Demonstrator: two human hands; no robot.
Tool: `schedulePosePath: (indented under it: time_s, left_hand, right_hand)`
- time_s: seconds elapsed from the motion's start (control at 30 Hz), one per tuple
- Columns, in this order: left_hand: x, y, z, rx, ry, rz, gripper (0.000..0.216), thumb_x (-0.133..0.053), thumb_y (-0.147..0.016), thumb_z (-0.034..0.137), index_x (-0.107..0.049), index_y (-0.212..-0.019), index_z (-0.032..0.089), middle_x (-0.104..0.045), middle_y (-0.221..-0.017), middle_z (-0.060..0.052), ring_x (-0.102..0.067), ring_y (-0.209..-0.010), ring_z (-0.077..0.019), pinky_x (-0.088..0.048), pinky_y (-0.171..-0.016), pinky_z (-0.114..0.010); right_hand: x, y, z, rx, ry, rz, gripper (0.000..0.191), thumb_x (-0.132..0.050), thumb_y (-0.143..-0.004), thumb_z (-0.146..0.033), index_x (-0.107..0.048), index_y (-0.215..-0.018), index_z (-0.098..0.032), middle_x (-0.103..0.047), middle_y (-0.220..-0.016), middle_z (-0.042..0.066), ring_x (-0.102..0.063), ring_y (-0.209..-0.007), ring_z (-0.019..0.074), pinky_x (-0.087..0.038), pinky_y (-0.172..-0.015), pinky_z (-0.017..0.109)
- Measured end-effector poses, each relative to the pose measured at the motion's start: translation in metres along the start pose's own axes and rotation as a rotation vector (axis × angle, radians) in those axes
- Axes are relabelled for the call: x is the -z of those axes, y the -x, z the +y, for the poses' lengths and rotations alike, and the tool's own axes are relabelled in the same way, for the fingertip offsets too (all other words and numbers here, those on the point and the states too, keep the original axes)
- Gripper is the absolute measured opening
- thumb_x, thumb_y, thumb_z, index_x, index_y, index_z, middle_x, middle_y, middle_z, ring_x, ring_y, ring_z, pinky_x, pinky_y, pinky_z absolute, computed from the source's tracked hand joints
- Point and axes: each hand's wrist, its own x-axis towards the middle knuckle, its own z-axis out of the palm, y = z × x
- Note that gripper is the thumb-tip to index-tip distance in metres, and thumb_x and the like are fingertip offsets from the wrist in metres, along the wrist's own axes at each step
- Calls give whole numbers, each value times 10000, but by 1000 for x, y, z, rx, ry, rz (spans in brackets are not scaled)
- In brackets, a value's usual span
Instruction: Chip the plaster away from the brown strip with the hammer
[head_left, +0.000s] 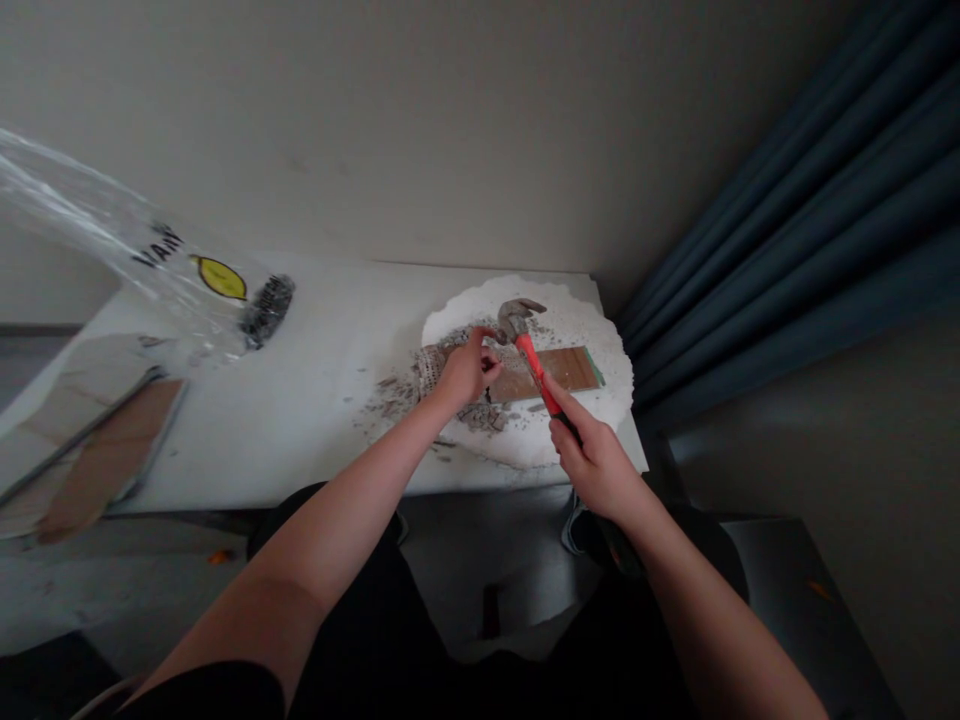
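Observation:
My right hand (592,458) grips the red and black handle of a claw hammer (529,345). Its grey head hangs just above a brown wooden board (570,367). The board lies on a round white doily (592,320) on the white table (300,400). My left hand (466,370) is pinched shut over the board's left end, right beside the hammer head. What it pinches is too small to make out. Grey rubble and chips (401,395) lie scattered around and under my left hand.
A clear plastic bag (142,260) with a yellow label hangs over the table's left side, with something dark at its bottom. Brown flat boards (105,450) lie at the left edge. Blue curtains (810,220) hang at the right, and a beige wall stands behind.

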Motion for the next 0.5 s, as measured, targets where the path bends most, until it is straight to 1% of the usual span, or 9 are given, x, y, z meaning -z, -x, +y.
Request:
schedulePosePath:
  time_s: [0.13, 0.3, 0.4, 0.5]
  left_hand:
    - [-1, 0, -1, 6, -9, 4, 521, -665, -810, 168, -441, -1280, 186, -740, -858, -24, -698, -761, -182, -519, -729, -294]
    - [0, 1, 4, -19, -73, 6, 529, -659, -804, 165, -461, -1294, 175, -740, -845, -25, -710, -809, -202, -524, -789, -319]
    - [1, 2, 6, -19, -93, 8, 543, -665, -791, 141, -470, -1297, 173, -749, -876, -40, -715, -837, -211, -525, -806, -325]
    - [1, 2, 6, -18, -103, 1, 555, -670, -790, 140, -470, -1306, 181, -751, -884, -36, -714, -844, -212, -526, -824, -327]
  right_hand:
    - [-2, 1, -2, -27, 42, -25, 604, -431, -1017, -279, -354, -1615, -241, -681, -837, 60, -518, -628, 157, -433, -619, 274]
    - [-1, 1, -1, -53, -10, -6, 610, -421, -1022, -309, -335, -1623, -245, -611, -748, 26, -477, -597, 155, -418, -592, 271]
    - [-1, 1, 1, -57, -21, -29, 605, -431, -1013, -299, -364, -1611, -242, -604, -749, 23, -484, -605, 157, -429, -599, 275]
    - [-2, 1, 2, -57, -43, -18, 609, -437, -1005, -288, -365, -1609, -260, -654, -822, 47, -521, -630, 166, -447, -607, 282]
